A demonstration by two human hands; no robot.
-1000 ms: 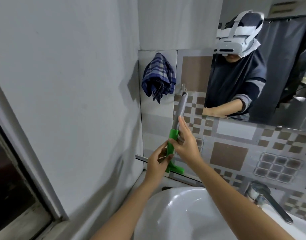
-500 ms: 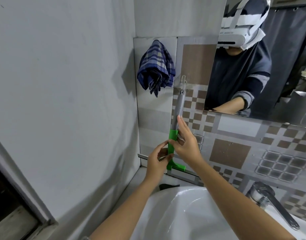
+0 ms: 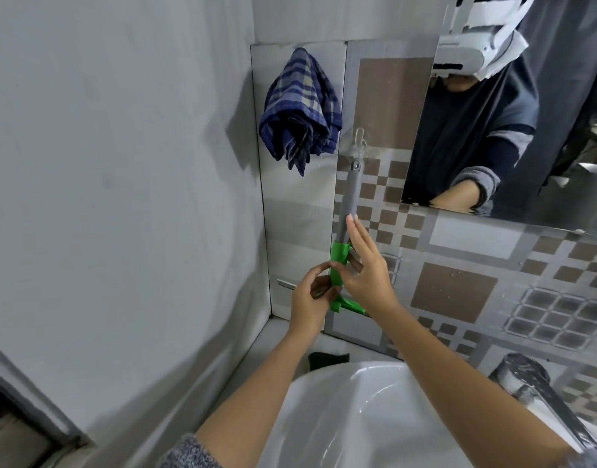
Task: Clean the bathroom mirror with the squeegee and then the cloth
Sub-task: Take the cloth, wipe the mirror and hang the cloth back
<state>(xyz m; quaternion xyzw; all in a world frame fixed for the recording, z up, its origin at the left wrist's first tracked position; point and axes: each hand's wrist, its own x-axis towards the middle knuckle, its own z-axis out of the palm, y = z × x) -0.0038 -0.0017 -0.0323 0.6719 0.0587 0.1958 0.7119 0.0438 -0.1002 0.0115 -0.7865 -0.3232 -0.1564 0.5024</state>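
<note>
A squeegee (image 3: 349,197) with a grey handle and green head hangs upright from a clear hook (image 3: 359,140) on the tiled wall. My right hand (image 3: 364,268) pinches its green neck, index finger stretched up along the handle. My left hand (image 3: 312,298) holds the green head near the blade. A blue plaid cloth (image 3: 300,109) hangs on the wall to the upper left. The mirror (image 3: 526,130) fills the upper right and reflects a person wearing a headset.
A white sink basin (image 3: 358,417) lies below my arms, with a chrome tap (image 3: 540,390) at the right. A dark sponge (image 3: 327,359) sits on the ledge behind the basin. A plain grey wall closes the left side, with a window frame (image 3: 27,420) at the lower left.
The view has tilted downward, so the mirror and cloth sit higher in frame. Both hands stay on the green part of the squeegee, which still hangs on the hook.
</note>
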